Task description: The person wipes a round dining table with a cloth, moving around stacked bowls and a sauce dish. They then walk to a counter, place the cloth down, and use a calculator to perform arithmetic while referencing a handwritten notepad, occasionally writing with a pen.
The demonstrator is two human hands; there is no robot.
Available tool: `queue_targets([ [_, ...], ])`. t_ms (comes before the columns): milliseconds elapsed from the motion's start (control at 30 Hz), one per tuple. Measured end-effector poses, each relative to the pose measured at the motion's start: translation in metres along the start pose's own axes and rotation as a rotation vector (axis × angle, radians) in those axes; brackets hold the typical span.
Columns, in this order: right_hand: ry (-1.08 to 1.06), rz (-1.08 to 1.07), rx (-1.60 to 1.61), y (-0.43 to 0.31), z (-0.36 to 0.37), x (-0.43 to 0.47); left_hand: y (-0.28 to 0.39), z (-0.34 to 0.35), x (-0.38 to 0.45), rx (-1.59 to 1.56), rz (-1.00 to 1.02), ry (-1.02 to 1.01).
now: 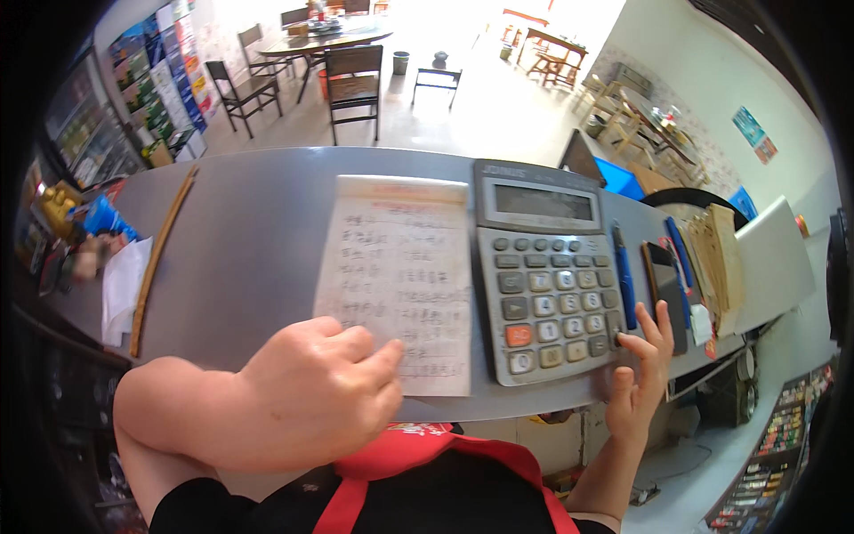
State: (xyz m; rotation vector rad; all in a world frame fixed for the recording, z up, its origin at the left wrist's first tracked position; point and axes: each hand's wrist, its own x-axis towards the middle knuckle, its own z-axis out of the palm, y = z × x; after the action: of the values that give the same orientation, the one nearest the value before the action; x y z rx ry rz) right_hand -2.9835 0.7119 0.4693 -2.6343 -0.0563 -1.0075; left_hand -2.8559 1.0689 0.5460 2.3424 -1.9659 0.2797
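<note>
A notepad with rows of handwriting lies on the grey counter in front of me. Over its lower left part rests my left hand, back upward and fingers curled in; nothing shows in it, though its palm is hidden. Directly right of the pad lies a large grey desk calculator, its display showing no readable digits. My right hand is at the calculator's lower right corner. Its index fingertip is at a key on the right edge, and the other fingers are spread. Beyond that hand lies a blue pen.
Right of the pen are a dark smartphone, another blue pen and a stack of worn papers. A thin wooden stick and white paper lie at left. Dining chairs stand beyond the counter.
</note>
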Motion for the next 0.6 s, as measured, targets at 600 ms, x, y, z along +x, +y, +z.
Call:
queue_targets([
  [600,-0.317,-0.278,-0.014,-0.057,0.007,0.049,-0.001,0.001,0.003,-0.014,0.004,0.012],
])
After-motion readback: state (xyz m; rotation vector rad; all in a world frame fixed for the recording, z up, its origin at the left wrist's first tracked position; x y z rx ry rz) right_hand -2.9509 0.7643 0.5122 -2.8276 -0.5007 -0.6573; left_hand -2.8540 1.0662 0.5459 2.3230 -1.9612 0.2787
